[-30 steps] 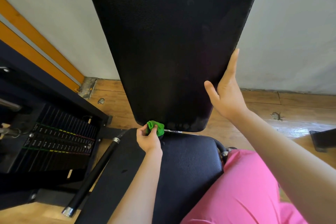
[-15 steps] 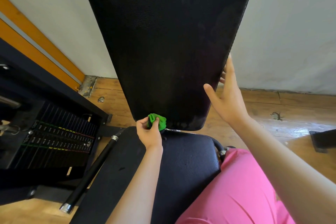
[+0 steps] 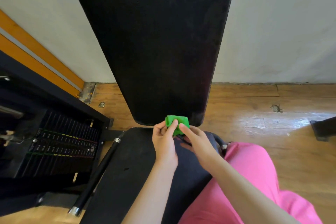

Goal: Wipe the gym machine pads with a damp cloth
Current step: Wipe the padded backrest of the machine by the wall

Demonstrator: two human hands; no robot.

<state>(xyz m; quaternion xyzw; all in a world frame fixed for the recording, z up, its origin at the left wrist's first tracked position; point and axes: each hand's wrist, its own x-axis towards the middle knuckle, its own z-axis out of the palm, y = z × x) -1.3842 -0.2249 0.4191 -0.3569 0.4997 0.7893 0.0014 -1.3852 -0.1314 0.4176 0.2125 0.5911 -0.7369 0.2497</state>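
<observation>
Gripping the cloth (image 3: pixel 177 123) with the left hand (image 3: pixel 164 143), right hand (image 3: pixel 198 142) pinching it, at the back pad's (image 3: pixel 154 42) bottom edge; wiping seems midway, seat pad (image 3: pixel 127 160) likely left to do.

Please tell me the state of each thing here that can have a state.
cloth: bunched, held at the back pad's lower edge.
left hand: grips cloth.
right hand: fingers on cloth; hold unclear.
back pad: raised.
seat pad: partly under the arms.
</observation>
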